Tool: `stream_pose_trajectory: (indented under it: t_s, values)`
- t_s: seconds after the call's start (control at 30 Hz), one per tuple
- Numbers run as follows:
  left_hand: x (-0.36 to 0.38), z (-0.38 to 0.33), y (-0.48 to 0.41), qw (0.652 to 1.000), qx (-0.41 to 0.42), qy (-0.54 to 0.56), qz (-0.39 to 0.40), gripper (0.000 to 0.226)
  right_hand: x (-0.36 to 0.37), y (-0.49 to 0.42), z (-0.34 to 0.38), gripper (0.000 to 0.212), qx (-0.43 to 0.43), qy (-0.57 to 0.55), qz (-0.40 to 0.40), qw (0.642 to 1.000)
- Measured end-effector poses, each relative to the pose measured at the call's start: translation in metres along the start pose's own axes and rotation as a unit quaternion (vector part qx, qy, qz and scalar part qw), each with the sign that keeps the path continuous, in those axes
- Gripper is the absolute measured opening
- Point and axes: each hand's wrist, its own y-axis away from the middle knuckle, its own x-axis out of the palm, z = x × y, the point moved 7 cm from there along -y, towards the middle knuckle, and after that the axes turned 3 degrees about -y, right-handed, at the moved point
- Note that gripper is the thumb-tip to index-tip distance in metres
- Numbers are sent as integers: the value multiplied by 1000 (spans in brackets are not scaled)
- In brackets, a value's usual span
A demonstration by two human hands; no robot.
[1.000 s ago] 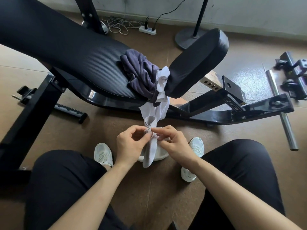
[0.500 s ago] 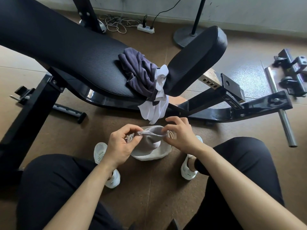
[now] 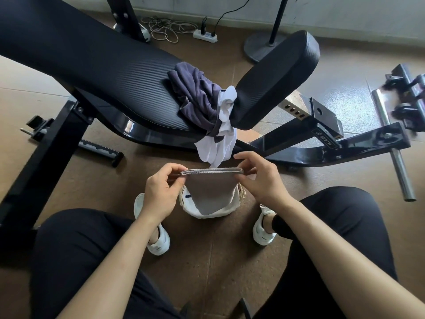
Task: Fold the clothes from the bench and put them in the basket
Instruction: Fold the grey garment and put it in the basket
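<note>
**Both hands pinched on one hem**

The left hand [image 3: 161, 192] is held in front of the body with its back turned up. Its thumb and curled fingers are pinched on the left end of the stitched hem of a flat grey fabric piece [image 3: 211, 187]. The right hand [image 3: 259, 180] is set level with it and pinched on the right end of the same hem, with the index finger arched above the edge. The hem is drawn straight between the two hands, which are set apart by its width. The bare left forearm [image 3: 110, 268] and bare right forearm [image 3: 333, 256] are angled inward from the lower corners of the view, converging towards the hands.
</note>
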Motion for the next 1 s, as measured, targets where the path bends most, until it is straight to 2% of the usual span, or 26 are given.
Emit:
stream_pose_trajectory:
  t_s: [0.1,0.27,0.37,0.47,0.57,0.7,0.77,0.83,0.93,1.0]
  values:
    - [5,0,-1,1000,-11,-9,23,19,3,-1,-7,21,35,31,32,998]
    - [6,-3,-1,998,-21,-4,61,26,0,-2,-6,14,45,-28,40,998]
    - [14,-17,2,993,22,-19,113,45,4,-1,2,19,22,-31,51,998]
    - [31,-35,5,985,103,-73,117,54,11,2,11,18,3,-40,71,997]
    - [48,-49,8,972,161,-138,103,43,16,4,15,16,-12,-47,85,995]
    - [51,-55,6,972,178,-125,89,19,17,4,12,19,13,-81,85,993]
    - [48,-55,5,975,175,-97,93,21,17,3,5,29,41,-131,103,985]
    - [43,-56,4,976,183,-75,89,25,19,1,-5,40,57,-130,145,979]
    - [31,-58,1,977,193,-39,77,30,34,1,-16,38,74,-60,208,974]
    - [23,-58,-1,979,187,-3,77,30,45,1,-20,34,89,-56,218,970]
